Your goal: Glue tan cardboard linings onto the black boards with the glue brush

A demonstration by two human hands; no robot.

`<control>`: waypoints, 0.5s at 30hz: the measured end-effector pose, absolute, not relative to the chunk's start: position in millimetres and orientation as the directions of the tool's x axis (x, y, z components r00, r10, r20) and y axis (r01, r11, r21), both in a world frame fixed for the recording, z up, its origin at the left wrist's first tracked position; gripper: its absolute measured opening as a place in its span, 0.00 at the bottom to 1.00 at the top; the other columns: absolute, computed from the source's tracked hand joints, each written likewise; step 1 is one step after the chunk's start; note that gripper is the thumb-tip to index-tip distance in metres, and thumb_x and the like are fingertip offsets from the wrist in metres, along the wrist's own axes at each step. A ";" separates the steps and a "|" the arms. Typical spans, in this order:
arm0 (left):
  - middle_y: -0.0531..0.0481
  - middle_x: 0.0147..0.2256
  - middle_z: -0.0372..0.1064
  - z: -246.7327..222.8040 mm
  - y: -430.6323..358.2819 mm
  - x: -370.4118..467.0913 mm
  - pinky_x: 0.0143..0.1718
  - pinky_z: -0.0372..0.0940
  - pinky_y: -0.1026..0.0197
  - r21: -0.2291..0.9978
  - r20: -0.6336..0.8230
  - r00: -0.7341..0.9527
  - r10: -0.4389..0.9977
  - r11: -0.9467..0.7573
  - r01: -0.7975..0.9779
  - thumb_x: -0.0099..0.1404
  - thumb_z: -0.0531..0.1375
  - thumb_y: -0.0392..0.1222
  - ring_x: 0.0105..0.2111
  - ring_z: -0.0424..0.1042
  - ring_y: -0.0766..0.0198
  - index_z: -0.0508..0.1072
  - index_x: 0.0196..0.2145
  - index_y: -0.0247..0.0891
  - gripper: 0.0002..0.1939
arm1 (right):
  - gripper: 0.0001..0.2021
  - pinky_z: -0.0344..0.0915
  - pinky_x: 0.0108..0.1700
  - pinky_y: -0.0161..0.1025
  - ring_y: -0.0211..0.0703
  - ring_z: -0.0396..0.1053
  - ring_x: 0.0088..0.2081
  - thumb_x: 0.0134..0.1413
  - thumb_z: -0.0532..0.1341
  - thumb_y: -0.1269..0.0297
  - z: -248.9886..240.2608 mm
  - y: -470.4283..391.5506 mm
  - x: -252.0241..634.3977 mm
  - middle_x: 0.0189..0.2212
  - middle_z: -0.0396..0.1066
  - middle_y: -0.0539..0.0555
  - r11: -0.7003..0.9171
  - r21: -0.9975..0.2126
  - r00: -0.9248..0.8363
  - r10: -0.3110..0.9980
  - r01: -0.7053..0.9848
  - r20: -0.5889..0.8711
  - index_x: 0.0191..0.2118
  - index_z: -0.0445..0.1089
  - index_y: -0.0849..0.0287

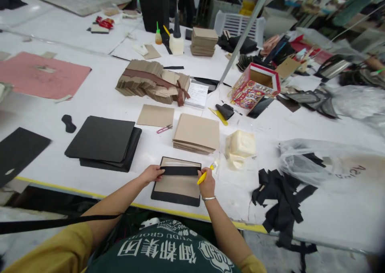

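Observation:
A cardboard panel with black borders point(177, 186) lies flat near the table's front edge. Across its upper part runs a black strip point(180, 171). My left hand point(152, 174) pinches the strip's left end, fingers closed. At the other end, my right hand point(207, 183) is closed around a yellow-handled brush point(202, 178) and also touches the strip, its fingertips at the panel's right edge. The brush's pale bristles point up and to the right. Behind the panel sits a stack of beige boards point(197, 131); to the left is a pile of black panels point(102, 140).
A cream glue container point(240, 144) stands right of the boards. Black strips point(279, 204) hang over the front edge at right, beside a clear plastic bag point(319, 160). Pink snips point(164, 129), a red patterned box point(254, 86) and a slanted metal pole point(245, 34) are farther back.

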State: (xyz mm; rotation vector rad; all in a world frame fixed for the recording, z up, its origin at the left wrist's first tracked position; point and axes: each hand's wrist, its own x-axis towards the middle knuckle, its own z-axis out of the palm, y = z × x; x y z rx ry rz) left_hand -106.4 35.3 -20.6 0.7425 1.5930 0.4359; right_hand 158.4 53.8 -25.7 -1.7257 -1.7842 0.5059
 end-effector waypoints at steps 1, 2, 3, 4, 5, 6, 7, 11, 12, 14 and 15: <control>0.53 0.20 0.65 -25.0 39.0 -105.9 0.22 0.60 0.67 0.661 -0.721 -0.074 0.689 0.717 0.223 0.51 0.59 0.52 0.18 0.62 0.71 0.67 0.26 0.34 0.16 | 0.12 0.60 0.30 0.34 0.38 0.65 0.26 0.54 0.52 0.55 -31.9 57.7 157.2 0.27 0.65 0.51 0.084 -0.642 0.019 0.988 0.762 0.153 0.36 0.60 0.60; 0.53 0.19 0.64 -29.2 42.7 -104.9 0.21 0.60 0.67 0.659 -0.708 -0.122 0.695 0.713 0.238 0.52 0.58 0.53 0.17 0.62 0.71 0.66 0.24 0.34 0.16 | 0.12 0.60 0.30 0.34 0.38 0.65 0.27 0.54 0.51 0.55 -37.4 61.4 155.8 0.27 0.65 0.51 0.082 -0.640 0.017 0.989 0.764 0.148 0.36 0.60 0.60; 0.54 0.18 0.63 -33.0 46.1 -103.7 0.20 0.59 0.67 0.656 -0.692 -0.169 0.702 0.709 0.260 0.53 0.57 0.53 0.17 0.61 0.71 0.65 0.23 0.35 0.17 | 0.13 0.60 0.30 0.34 0.38 0.65 0.27 0.54 0.51 0.55 -42.3 64.7 154.4 0.27 0.65 0.51 0.078 -0.638 0.016 0.990 0.766 0.141 0.37 0.60 0.60; 0.55 0.16 0.61 -36.5 49.2 -102.6 0.20 0.58 0.67 0.651 -0.673 -0.212 0.709 0.703 0.285 0.53 0.57 0.54 0.16 0.61 0.70 0.65 0.22 0.35 0.17 | 0.13 0.60 0.31 0.34 0.39 0.65 0.27 0.54 0.51 0.55 -46.4 67.7 153.1 0.27 0.65 0.51 0.074 -0.636 0.015 0.991 0.768 0.133 0.37 0.60 0.60; 0.55 0.15 0.60 -39.3 51.9 -101.8 0.20 0.57 0.67 0.645 -0.653 -0.249 0.716 0.697 0.313 0.53 0.57 0.55 0.16 0.60 0.70 0.64 0.22 0.36 0.17 | 0.13 0.60 0.31 0.34 0.39 0.65 0.28 0.54 0.51 0.55 -49.9 70.4 152.2 0.27 0.65 0.51 0.069 -0.632 0.014 0.992 0.772 0.125 0.38 0.60 0.60; 0.56 0.14 0.59 -41.6 54.1 -101.3 0.20 0.57 0.66 0.638 -0.632 -0.279 0.723 0.690 0.343 0.53 0.56 0.55 0.15 0.60 0.69 0.65 0.22 0.36 0.18 | 0.13 0.60 0.32 0.35 0.39 0.65 0.28 0.54 0.51 0.55 -52.9 72.6 151.7 0.27 0.65 0.51 0.064 -0.627 0.012 0.993 0.776 0.116 0.38 0.60 0.60; 0.56 0.14 0.59 -43.2 55.9 -101.1 0.21 0.56 0.66 0.630 -0.612 -0.302 0.731 0.682 0.373 0.53 0.56 0.56 0.16 0.61 0.69 0.65 0.21 0.36 0.18 | 0.13 0.60 0.31 0.35 0.39 0.65 0.28 0.54 0.51 0.55 -55.4 74.5 151.5 0.27 0.65 0.51 0.059 -0.622 0.011 0.994 0.781 0.107 0.38 0.60 0.60; 0.53 0.15 0.61 -44.1 61.0 -101.9 0.24 0.55 0.65 0.589 -0.557 -0.341 0.757 0.650 0.480 0.52 0.56 0.58 0.20 0.63 0.66 0.68 0.21 0.36 0.20 | 0.13 0.60 0.31 0.35 0.39 0.65 0.27 0.54 0.51 0.56 -61.7 77.8 152.7 0.28 0.65 0.51 0.026 -0.613 0.023 0.997 0.790 0.072 0.39 0.60 0.60; 0.53 0.16 0.62 -43.3 62.0 -102.2 0.24 0.54 0.65 0.575 -0.550 -0.345 0.761 0.644 0.504 0.52 0.56 0.58 0.21 0.64 0.65 0.69 0.21 0.36 0.20 | 0.12 0.60 0.31 0.35 0.39 0.65 0.28 0.54 0.51 0.57 -62.5 77.9 153.0 0.28 0.66 0.51 0.023 -0.611 0.023 0.997 0.791 0.067 0.39 0.60 0.60; 0.51 0.18 0.64 -41.4 64.1 -102.5 0.25 0.53 0.65 0.546 -0.537 -0.354 0.766 0.636 0.546 0.52 0.56 0.58 0.23 0.65 0.64 0.70 0.21 0.36 0.20 | 0.12 0.60 0.31 0.35 0.39 0.65 0.28 0.54 0.51 0.57 -63.5 78.1 153.4 0.28 0.65 0.52 0.023 -0.605 0.017 0.998 0.796 0.060 0.39 0.60 0.61; 0.51 0.18 0.65 -40.5 65.1 -102.5 0.25 0.53 0.64 0.532 -0.532 -0.358 0.767 0.632 0.563 0.52 0.56 0.58 0.23 0.65 0.64 0.70 0.21 0.36 0.20 | 0.13 0.60 0.31 0.35 0.39 0.65 0.28 0.54 0.51 0.57 -63.7 78.3 153.5 0.28 0.65 0.52 0.026 -0.601 0.012 0.998 0.799 0.058 0.39 0.60 0.61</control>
